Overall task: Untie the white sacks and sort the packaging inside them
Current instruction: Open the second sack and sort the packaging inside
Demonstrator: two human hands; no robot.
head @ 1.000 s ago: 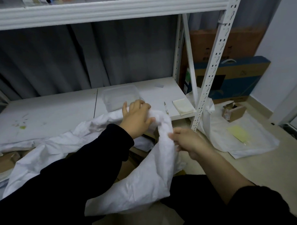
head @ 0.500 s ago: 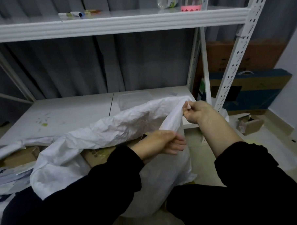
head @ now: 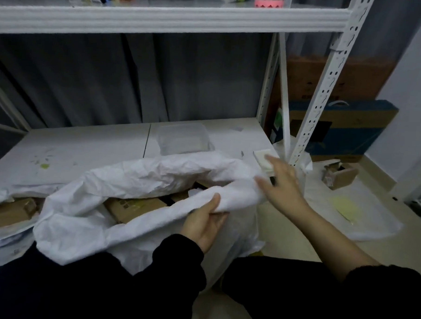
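White woven sack [head: 141, 180], centre frame, gapes; left hand [head: 205, 221] pinches its rim, right hand [head: 279, 184] spread, blurred. Released, the rim could flop over the cardboard boxes [head: 135, 208].

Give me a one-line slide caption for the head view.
Left hand grips the rim of the open white sack, right hand open beside it, cardboard boxes visible inside.

Head-worn view, forward-down, close over sack [head: 136, 180]
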